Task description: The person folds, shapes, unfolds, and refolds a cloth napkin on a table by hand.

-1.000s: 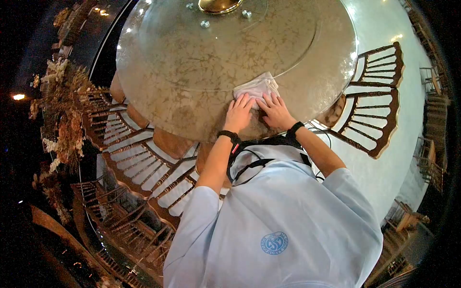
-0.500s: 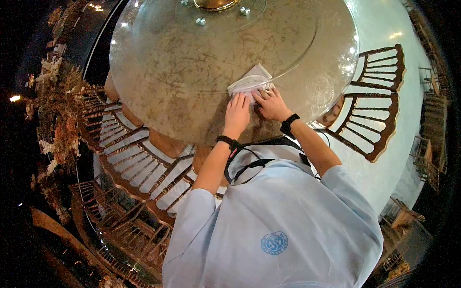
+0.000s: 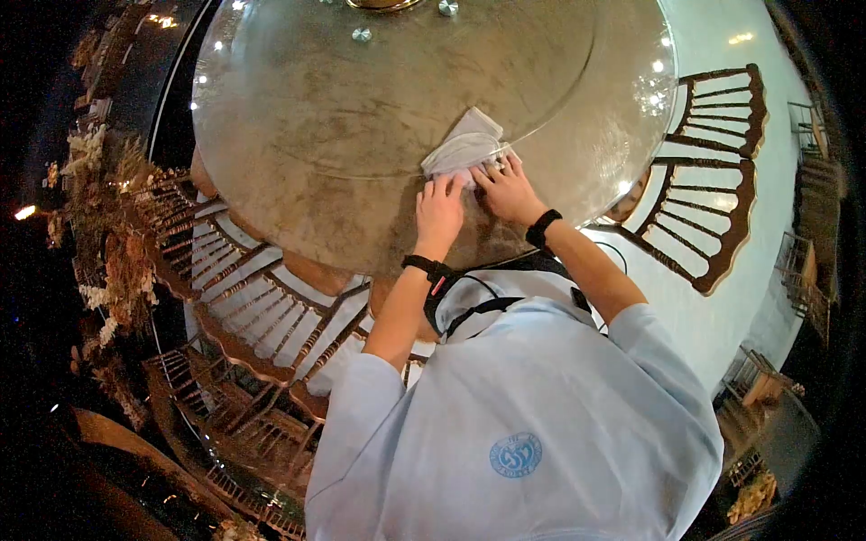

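Observation:
A folded white cloth (image 3: 465,147) lies on the round glass-topped table (image 3: 325,203), across the edge of the raised round glass turntable (image 3: 379,108). My left hand (image 3: 439,209) grips the near left edge of the cloth with bent fingers. Close beside it, my right hand (image 3: 507,191) holds the cloth's near right corner, its fingertips on the fabric. Both wrists carry black bands. The cloth hides part of the turntable's rim, and the undersides of my fingers do not show.
Dark wooden spindle-back chairs stand around the table, some on the right (image 3: 699,221) and some on the left (image 3: 262,311). A metallic base (image 3: 383,3) and small shiny knobs (image 3: 362,35) sit toward the table's far side. Dried flowers (image 3: 122,270) are at far left.
The view has shifted slightly, with the table's far fittings now higher in frame. Both hands stay on the cloth, which sits a little farther left and up in view.

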{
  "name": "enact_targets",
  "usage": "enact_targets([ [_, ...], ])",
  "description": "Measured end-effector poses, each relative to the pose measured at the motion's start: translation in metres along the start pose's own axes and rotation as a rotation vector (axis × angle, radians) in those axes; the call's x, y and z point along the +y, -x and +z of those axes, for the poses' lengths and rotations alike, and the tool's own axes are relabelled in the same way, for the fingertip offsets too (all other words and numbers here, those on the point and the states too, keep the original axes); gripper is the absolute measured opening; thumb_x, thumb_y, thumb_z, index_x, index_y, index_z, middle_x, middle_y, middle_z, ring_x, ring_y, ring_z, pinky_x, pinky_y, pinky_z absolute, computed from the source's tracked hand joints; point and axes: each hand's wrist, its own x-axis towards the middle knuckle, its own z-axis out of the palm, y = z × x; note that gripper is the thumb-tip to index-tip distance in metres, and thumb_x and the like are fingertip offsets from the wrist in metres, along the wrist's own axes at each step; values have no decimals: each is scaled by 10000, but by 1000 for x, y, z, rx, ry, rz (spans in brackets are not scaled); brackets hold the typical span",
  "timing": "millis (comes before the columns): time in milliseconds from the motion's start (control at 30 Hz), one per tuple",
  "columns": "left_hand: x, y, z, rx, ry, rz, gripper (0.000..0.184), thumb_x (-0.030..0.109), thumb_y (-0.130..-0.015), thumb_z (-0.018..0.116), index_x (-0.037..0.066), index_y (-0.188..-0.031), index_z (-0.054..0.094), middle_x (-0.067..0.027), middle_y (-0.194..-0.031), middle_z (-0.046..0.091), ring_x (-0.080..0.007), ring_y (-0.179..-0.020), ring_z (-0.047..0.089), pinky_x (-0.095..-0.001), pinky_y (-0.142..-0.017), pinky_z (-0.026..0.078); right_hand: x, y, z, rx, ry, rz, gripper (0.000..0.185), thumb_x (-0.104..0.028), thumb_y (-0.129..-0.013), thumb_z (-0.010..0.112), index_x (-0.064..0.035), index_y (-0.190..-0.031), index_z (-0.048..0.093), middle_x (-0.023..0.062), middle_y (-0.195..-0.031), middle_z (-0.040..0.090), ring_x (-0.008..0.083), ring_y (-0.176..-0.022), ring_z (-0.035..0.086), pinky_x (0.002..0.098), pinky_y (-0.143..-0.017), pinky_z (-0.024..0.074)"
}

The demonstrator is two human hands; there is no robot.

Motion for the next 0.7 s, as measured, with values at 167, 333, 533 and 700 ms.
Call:
enact_targets([
  [167,-10,-6,7,-8,25,16,312,95,-752,615,122,-1062,596,-83,-1027,537,-284,-950,527,-412,-780,439,-40,9,-21,-92,11,131,627,-250,-764,595,-23,-1313,395,264,-1291,422,472,-1204,375,535,-1031,260],
  [333,-14,-11,8,35,109,34,220,114,-743,625,108,-963,618,-79,-950,551,-282,-913,542,-410,-773,449,-32,8,-3,-33,-38,100,633,-393,-841,536,33,-1290,403,335,-1310,367,457,-1242,342,528,-1055,229],
  [533,-18,-17,24,107,139,40,167,149,-711,632,94,-867,607,-89,-872,532,-288,-802,578,-403,-686,481,-24,2,-8,-96,-16,53,653,-465,-870,458,39,-1282,417,330,-1300,383,469,-1243,332,513,-1074,206],
  [700,-26,-17,24,175,191,14,110,151,-702,632,97,-794,604,-70,-797,533,-276,-683,595,-393,-589,490,-9,-10,-11,-111,-23,-57,655,-472,-866,456,37,-1277,423,317,-1288,405,470,-1231,344,511,-1070,218],
])
